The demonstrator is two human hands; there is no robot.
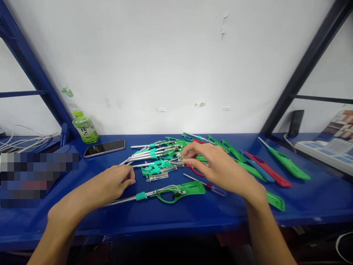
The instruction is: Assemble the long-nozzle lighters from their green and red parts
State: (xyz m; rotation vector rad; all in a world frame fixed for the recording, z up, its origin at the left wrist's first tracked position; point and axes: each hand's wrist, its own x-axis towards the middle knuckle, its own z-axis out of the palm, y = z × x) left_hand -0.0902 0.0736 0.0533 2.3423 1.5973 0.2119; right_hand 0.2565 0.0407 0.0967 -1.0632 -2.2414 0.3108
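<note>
My right hand (212, 162) is over the pile, thumb and fingertips pinched on a small pale part (180, 156). Beneath it lie clear fuel tanks (158, 177), teal triggers (153, 168) and metal lighter tubes (146, 155). My left hand (117, 180) rests on the table left of these, its fingers curled closed; whatever they may hold is hidden. In front of the pile is an opened utility lighter (193, 188), its green half-shell showing thin wires, with its tube passing below my left hand. A screwdriver (216, 189) with a clear reddish handle sits under my right hand.
A green-capped drink bottle (86, 129) and a phone (104, 148) stand and lie at the back left. To the right are red shells (266, 168), blue shells (257, 167) and a green lighter (288, 162). Blue frame posts (300, 62) flank the blue table (138, 217).
</note>
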